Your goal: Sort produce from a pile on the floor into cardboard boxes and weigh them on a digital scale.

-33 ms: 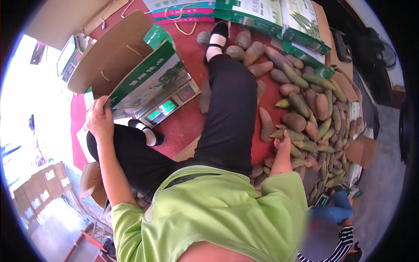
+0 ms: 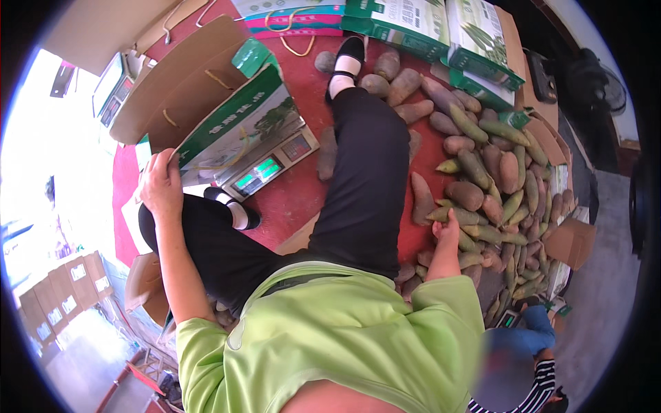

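Observation:
My left hand (image 2: 162, 184) is closed on the near left edge of an open green-and-white cardboard box (image 2: 237, 127), which stands tilted, its brown inside showing on the left. The box rests on a digital scale (image 2: 275, 165) with a lit green display. At the near left edge of the vegetable heap, my right hand (image 2: 447, 239) has its fingers curled, with one digit lying against a long green radish (image 2: 465, 217); part of the grip is hidden. Around it lie more green radishes and thick reddish-brown roots (image 2: 465, 195).
Flattened or closed printed boxes (image 2: 399, 24) stand at the far edge of the red floor covering (image 2: 289, 213). My legs stretch across it, between scale and heap. Another scale (image 2: 113, 96) is at the far left. A person in a striped top (image 2: 540, 382) sits at the lower right.
The whole view has shifted very slightly. Both hands stay where they were, the left on the box and the right at the radish.

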`<control>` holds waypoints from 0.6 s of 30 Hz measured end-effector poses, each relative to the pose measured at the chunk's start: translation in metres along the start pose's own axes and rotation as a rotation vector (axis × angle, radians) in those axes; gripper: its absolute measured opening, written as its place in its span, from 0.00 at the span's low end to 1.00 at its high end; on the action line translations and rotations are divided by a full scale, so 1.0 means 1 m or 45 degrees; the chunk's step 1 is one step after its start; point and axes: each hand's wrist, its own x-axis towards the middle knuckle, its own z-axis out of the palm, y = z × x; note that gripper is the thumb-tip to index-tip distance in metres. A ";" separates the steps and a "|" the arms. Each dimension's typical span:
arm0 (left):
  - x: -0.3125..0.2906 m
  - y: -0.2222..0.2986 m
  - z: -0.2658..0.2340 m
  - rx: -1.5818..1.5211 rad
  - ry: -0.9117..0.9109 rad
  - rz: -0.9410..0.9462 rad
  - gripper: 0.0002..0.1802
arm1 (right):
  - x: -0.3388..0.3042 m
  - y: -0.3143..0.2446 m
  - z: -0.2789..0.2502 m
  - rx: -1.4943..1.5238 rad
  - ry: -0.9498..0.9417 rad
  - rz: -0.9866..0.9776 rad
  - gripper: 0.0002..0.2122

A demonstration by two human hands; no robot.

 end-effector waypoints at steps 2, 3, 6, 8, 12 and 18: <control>-0.002 -0.001 -0.003 0.023 -0.015 -0.041 0.05 | -0.009 0.007 -0.004 0.039 -0.037 0.028 0.20; -0.002 -0.001 -0.006 0.036 -0.024 -0.038 0.05 | -0.018 0.013 -0.002 0.021 -0.057 -0.001 0.20; 0.000 -0.002 -0.006 0.060 -0.021 -0.020 0.05 | -0.044 0.020 0.000 -0.071 -0.134 -0.069 0.19; 0.001 -0.003 -0.005 0.053 -0.020 -0.002 0.05 | -0.063 0.020 0.008 -0.149 -0.191 -0.104 0.19; 0.003 -0.002 -0.008 0.019 -0.001 -0.002 0.05 | -0.139 -0.006 0.054 -0.504 -0.338 -0.565 0.21; 0.001 -0.008 -0.008 -0.014 0.016 0.055 0.05 | -0.256 -0.062 0.169 -0.907 -0.761 -1.405 0.27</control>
